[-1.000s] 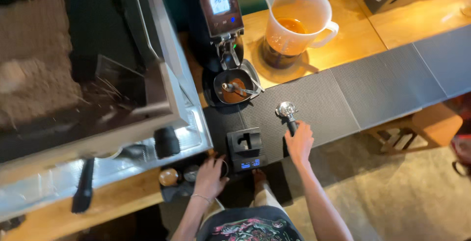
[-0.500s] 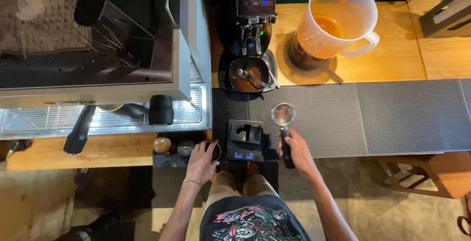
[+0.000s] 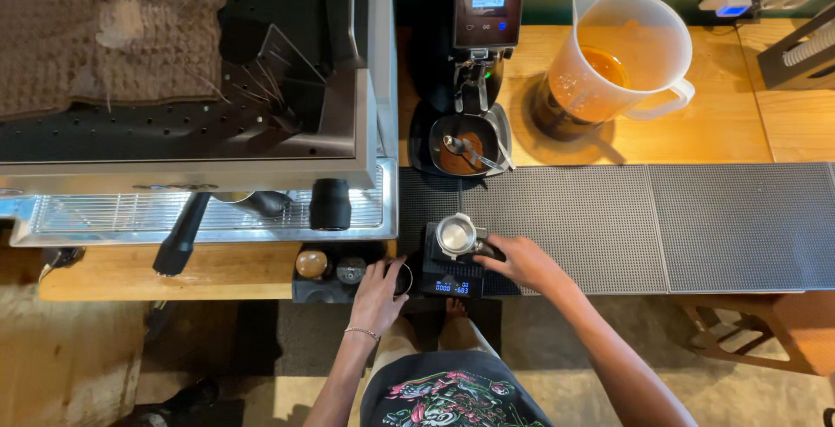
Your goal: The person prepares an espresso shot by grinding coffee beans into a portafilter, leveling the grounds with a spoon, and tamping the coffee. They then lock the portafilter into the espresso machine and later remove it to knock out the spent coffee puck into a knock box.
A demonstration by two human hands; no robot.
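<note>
The right hand has its grip closed on the handle of a portafilter, whose empty metal basket sits on a small black scale at the near edge of the table. The left hand rests just left of the scale, fingers curled around a small round metal ring beside the holder with two tamper knobs; how firmly it grips the ring is hard to tell, since the fingers hide most of it. The scale's display is lit. To weigh well here, the basket should sit flat and centred on the platform, with the handle free of the grey bar mat and the hand lifted off, since any pressure from the fingers would skew the reading. Behind, the grinder stands upright with a tray of ground coffee and a spoon at its foot, close enough for a short reach. A plastic jug with amber liquid stands to the right, well apart, and the espresso machine fills the left.
</note>
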